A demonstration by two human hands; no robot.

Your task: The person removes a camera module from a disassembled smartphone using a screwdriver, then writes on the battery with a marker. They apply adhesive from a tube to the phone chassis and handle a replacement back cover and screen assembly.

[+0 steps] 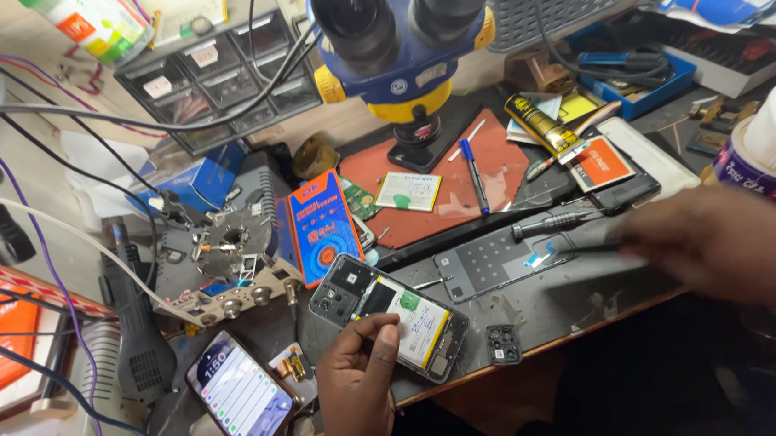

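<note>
Clutter everywhere; landmark is the opened phone, back off, battery still in, lying at the bench's near edge. Left of it, a working phone with lit screen. Left hand just below it, fingers curled, thumb and fingertips pinching its lower edge. Below right of it, a loose camera bezel. Right of it, removed back cover. Further right, right hand, blurred, reaching a grey screwdriver; grip unclear. Teardown looks partway, internals left.
</note>
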